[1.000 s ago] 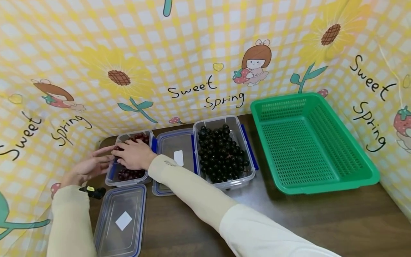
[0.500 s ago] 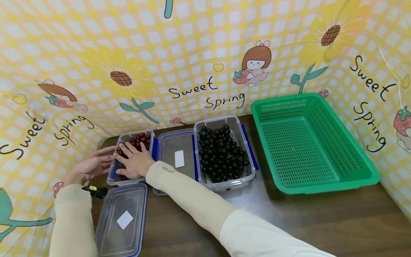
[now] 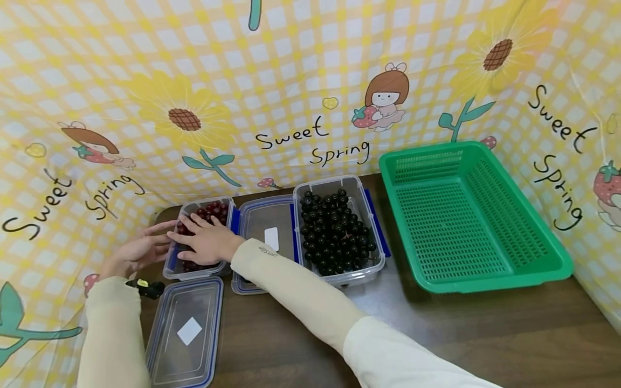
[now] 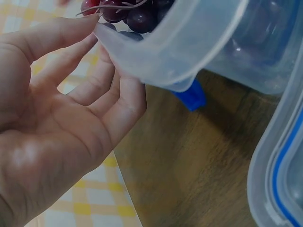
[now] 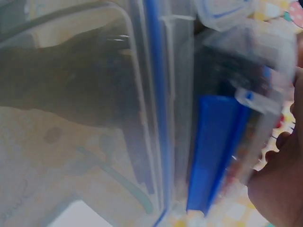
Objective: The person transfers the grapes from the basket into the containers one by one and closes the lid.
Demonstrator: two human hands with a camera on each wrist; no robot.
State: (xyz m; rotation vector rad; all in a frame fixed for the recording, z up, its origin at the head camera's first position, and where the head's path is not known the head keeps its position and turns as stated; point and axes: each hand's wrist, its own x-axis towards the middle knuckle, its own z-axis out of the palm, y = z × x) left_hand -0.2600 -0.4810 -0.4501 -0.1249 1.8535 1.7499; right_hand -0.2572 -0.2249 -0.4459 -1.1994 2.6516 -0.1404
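Observation:
A small clear container (image 3: 194, 276) with dark red grapes (image 3: 213, 209) stands at the left of the table. At its left side is my left hand (image 3: 133, 256), palm turned toward it. The left wrist view shows its thumb at a corner of the translucent rim (image 4: 151, 61), fingers bent against the outer wall below; I hold the container there. My right hand (image 3: 211, 245) reaches over the right side and lies palm down on the grapes, fingers spread and fairly straight. A grape stem (image 4: 118, 7) shows near the left thumb. The right wrist view catches only part of the hand (image 5: 279, 189).
Right of it lies a clear lid (image 3: 249, 218) with a white label. A larger container (image 3: 371, 272) holds black grapes (image 3: 335, 231). Another lid (image 3: 170, 302) lies in front of the small container. A green basket (image 3: 490, 287) stands at the right. A patterned cloth (image 3: 271, 81) surrounds the table.
My right hand's fingers have spread apart over the grapes, and more grapes show at the container's far end. My left hand has stayed at the container's left side.

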